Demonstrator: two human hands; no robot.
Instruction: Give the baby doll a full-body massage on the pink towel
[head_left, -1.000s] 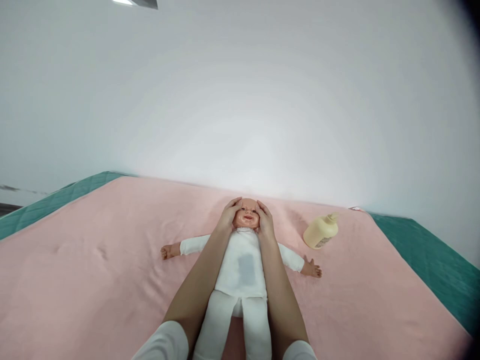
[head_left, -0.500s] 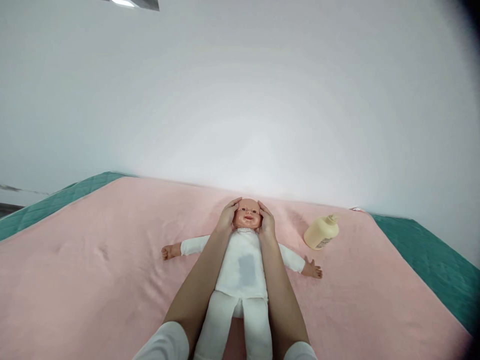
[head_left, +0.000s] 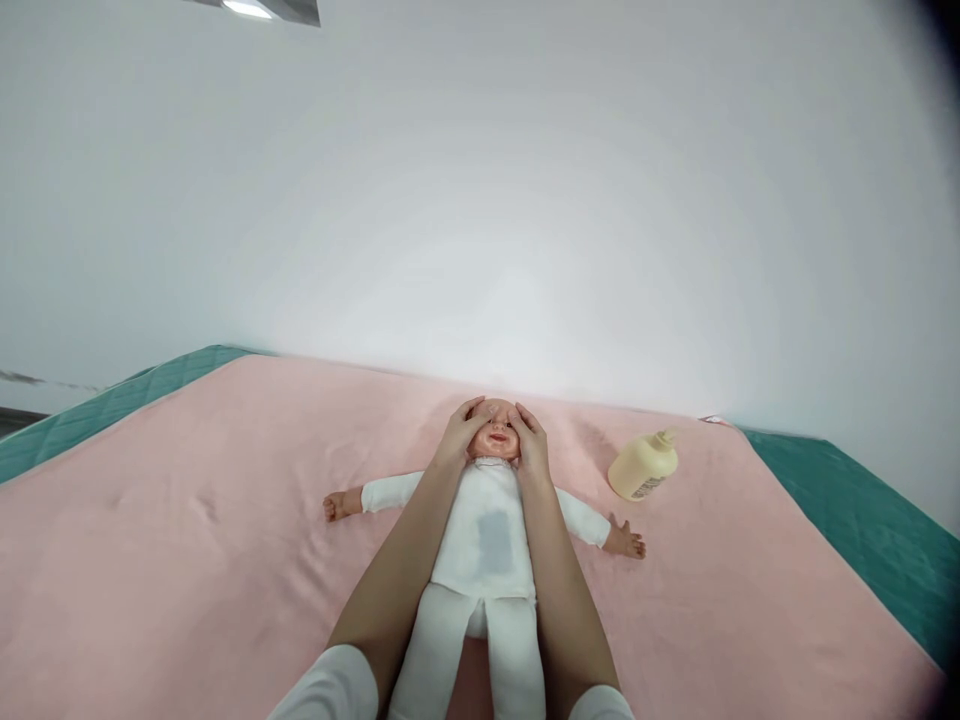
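Note:
A baby doll [head_left: 487, 500] with a white cloth body and a grey-blue patch on its chest lies on its back, arms spread and legs toward me. My left hand [head_left: 459, 432] cups the left side of its head, the thumb lying across the brow by the eye. On the other side my right hand [head_left: 531, 438] holds the head the same way, its thumb by the other eye. Both thumbs partly cover the doll's eyes; its mouth shows between my hands.
A pale yellow pump bottle [head_left: 643, 466] stands to the right, beyond the doll's outstretched arm. Beneath everything is a pink blanket [head_left: 187, 500] over a green quilted mattress [head_left: 862, 500]. A white wall [head_left: 480, 200] rises behind the far edge.
Both thumbs have moved inward from the sides of the doll's head onto its brow and eye area. The doll's body and the bottle have stayed in place.

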